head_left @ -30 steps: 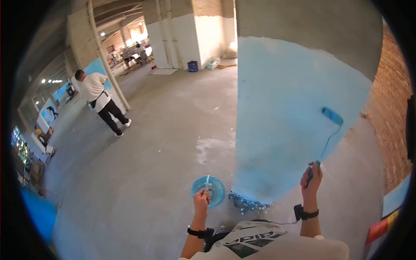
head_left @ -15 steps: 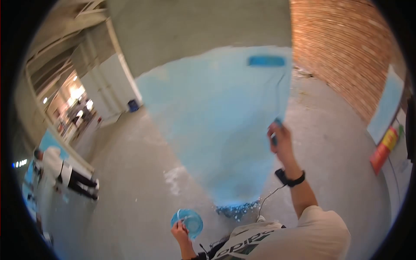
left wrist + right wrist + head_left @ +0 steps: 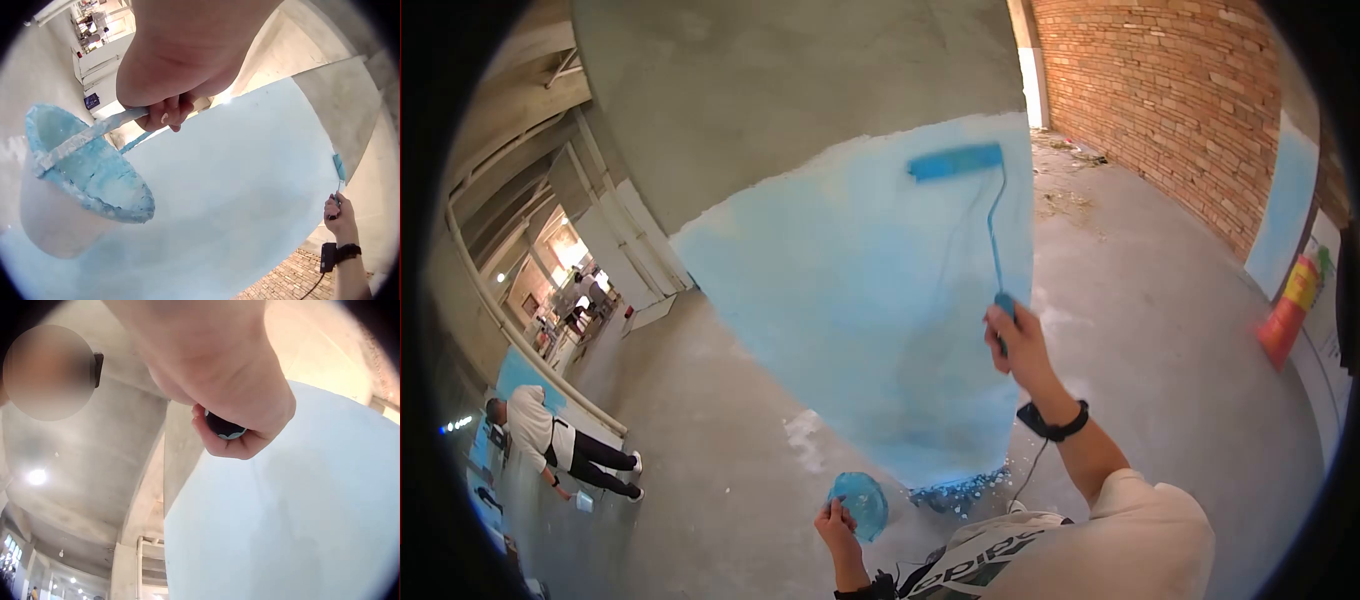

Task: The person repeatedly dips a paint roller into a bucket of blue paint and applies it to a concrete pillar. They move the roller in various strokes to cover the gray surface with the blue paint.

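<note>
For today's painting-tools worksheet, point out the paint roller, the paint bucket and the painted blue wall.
paint roller (image 3: 956, 161), head view, on the blue roller sleeve.
paint bucket (image 3: 81, 181), left wrist view, on its paint-smeared inner wall.
blue wall (image 3: 850, 300), head view, on the painted middle area.

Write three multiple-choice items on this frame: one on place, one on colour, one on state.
1. Where is the roller head?
A. high on the painted wall patch
B. in the bucket
C. on the floor

2. What colour is the fresh paint?
A. red
B. light blue
C. green

3. What does the left hand hold?
A. nothing
B. a brush
C. the bucket's handle

A: the paint roller lies near the top edge of the blue wall.
B: wall and roller are blue.
C: the left hand grips the paint bucket handle; the right hand grips the roller.
</note>
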A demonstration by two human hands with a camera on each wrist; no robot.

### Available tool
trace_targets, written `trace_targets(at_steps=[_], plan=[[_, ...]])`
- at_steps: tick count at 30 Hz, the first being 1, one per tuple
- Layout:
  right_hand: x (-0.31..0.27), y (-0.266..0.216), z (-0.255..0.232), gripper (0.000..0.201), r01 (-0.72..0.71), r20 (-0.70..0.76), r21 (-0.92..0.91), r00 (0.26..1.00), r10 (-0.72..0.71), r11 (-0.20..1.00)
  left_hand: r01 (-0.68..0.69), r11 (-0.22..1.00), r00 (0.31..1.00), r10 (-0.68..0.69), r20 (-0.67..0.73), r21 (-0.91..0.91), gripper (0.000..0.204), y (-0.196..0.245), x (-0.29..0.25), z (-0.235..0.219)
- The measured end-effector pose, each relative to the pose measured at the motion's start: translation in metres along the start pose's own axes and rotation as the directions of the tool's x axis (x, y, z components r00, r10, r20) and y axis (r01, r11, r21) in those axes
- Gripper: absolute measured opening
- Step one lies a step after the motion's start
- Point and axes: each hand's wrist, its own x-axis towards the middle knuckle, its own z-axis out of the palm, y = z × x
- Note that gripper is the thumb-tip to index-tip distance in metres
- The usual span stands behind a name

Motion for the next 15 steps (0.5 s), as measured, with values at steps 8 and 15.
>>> trace_targets(at_steps=[8, 15], plan=[[-0.015, 0.052, 0.002, 0.026, -0.014, 0.000, 0.043, 1.000, 0.014, 0.999, 0.048, 0.999, 0.999, -0.048, -0.002, 0.007, 0.021, -0.018, 0.002, 0.011], [-0.068, 0.122, -0.003, 0.031, -0.199, -0.091, 0.031, 0.975, 0.201, 0.980, 0.035, 0.998, 0.999, -0.034, -0.018, 0.057, 0.021, -0.029, -0.002, -0.015]])
